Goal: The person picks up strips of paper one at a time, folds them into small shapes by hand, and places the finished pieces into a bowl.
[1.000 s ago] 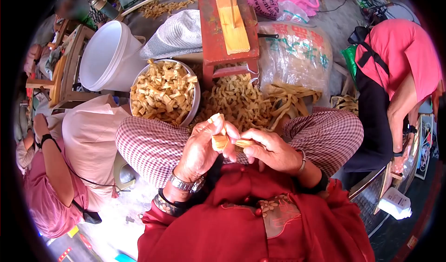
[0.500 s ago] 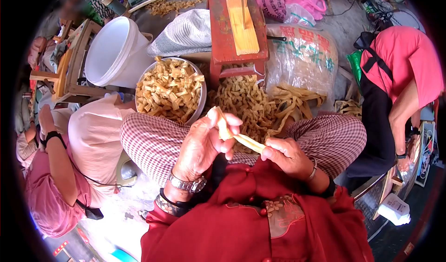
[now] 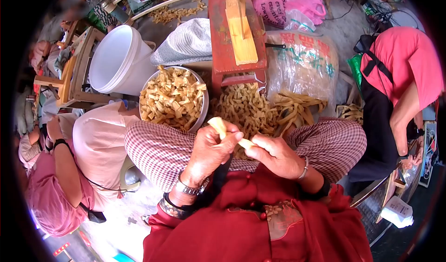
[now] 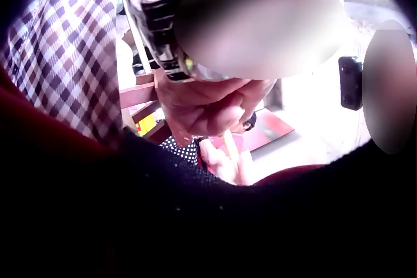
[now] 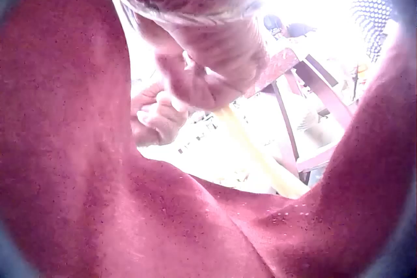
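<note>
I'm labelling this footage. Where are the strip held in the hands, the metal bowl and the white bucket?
strip point(image 3: 217, 125): head view, its free upper end.
bowl point(image 3: 205, 105): head view, its right rim.
bucket point(image 3: 137, 78): head view, its outer wall.

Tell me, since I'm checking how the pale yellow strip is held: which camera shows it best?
The head view: the strip is sharp there, gripped by the left hand and pinched by the right hand. The right wrist view gives only a blurred, overexposed length of it. The left wrist view shows blurred fingers, and the strip is hard to tell.
</note>
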Tool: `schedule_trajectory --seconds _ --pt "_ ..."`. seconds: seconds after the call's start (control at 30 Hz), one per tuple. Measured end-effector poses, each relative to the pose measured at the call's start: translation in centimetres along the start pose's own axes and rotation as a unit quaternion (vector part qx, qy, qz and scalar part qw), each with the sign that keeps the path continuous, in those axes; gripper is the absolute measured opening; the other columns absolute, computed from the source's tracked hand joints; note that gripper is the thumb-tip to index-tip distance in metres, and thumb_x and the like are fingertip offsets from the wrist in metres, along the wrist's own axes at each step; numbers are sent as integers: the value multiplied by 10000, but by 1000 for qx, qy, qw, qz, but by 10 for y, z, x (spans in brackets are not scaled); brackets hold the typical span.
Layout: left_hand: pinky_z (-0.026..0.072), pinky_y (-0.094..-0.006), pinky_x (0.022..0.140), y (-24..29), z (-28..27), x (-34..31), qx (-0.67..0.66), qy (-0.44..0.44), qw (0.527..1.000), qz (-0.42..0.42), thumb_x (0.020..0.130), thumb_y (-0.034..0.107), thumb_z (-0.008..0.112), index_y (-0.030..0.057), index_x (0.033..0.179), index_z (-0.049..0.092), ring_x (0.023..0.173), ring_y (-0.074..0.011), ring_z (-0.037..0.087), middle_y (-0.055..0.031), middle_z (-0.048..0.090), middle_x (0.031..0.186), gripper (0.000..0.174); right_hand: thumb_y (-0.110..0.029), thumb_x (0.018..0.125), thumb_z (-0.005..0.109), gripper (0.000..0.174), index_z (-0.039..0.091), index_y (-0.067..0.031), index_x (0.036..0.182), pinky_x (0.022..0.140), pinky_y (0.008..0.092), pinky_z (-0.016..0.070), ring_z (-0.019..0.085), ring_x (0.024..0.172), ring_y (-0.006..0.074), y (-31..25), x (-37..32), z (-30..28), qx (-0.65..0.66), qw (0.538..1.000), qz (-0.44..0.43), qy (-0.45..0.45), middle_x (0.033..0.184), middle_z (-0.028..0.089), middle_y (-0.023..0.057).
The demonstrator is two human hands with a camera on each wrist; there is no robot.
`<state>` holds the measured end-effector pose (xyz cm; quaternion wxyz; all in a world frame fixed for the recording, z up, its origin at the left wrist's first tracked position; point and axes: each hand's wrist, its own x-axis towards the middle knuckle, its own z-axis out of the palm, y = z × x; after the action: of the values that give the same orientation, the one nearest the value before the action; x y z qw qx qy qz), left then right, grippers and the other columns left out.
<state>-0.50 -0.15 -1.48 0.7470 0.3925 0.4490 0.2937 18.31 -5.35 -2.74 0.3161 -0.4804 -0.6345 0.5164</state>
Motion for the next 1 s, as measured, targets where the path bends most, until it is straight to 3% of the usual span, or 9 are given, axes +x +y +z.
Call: schedule_trajectory --seconds 0.1,0.23,0.43,0.63,0.73,0.83,0.87,0.97,1.0 --pt "264 -179 368 17 -9 -8 -72 -8 997 32 881 30 590 34 835 558 425 -11 351 51 452 586 56 -202 938 511 223 518 -11 822 526 349 387 488 545 259 -18 -4 -8 39 999 -28 -14 627 472 136" --pt "323 -179 380 35 -10 -4 -136 -9 988 68 891 41 563 23 831 544 482 -31 381 19 470 636 65 -187 922 532 209 530 -16 801 524 364 388 511 550 277 -28 9 -25 -22 998 -57 -4 621 470 138" --pt "345 -182 369 87 -2 59 -9 14 985 170 912 73 542 49 824 552 439 -32 402 30 488 611 91 -213 889 567 207 488 -76 754 441 390 404 538 492 285 -46 77 -84 -305 918 -202 154 560 491 98" --pt "334 -187 380 132 10 123 95 64 954 279 903 134 579 60 789 592 421 -28 423 54 503 563 137 -179 892 530 145 483 -62 819 520 434 437 577 615 344 -60 131 -132 -414 857 -199 234 638 547 133" --pt "339 -195 396 139 11 148 61 46 954 291 899 132 575 52 810 610 432 -25 421 54 516 578 124 -123 883 498 96 471 -45 833 537 444 439 585 649 358 -53 146 -144 -438 838 -202 255 675 562 144" --pt "347 -198 424 127 8 170 139 80 944 287 895 126 577 36 839 622 461 -23 437 46 537 592 116 -83 878 458 60 460 -36 842 535 440 445 591 652 367 -27 158 -147 -488 820 -184 235 683 570 148" --pt "367 -204 453 116 3 181 160 92 945 269 892 121 575 9 842 628 498 -30 460 42 548 600 134 -77 882 438 60 452 -38 838 523 444 447 586 621 370 -11 163 -143 -506 820 -146 225 659 562 150" --pt "411 -231 488 98 -10 182 430 239 822 288 897 118 562 -25 790 625 529 -51 480 -2 602 630 189 -74 878 452 51 460 -38 843 507 442 447 577 584 363 18 151 -126 -480 856 -52 184 636 554 149" --pt "408 -230 488 98 -11 173 365 197 874 253 899 142 570 -24 801 626 529 -50 478 -10 610 635 201 -75 876 474 39 487 -39 870 497 438 443 570 565 353 20 139 -121 -406 879 -107 226 632 547 151"
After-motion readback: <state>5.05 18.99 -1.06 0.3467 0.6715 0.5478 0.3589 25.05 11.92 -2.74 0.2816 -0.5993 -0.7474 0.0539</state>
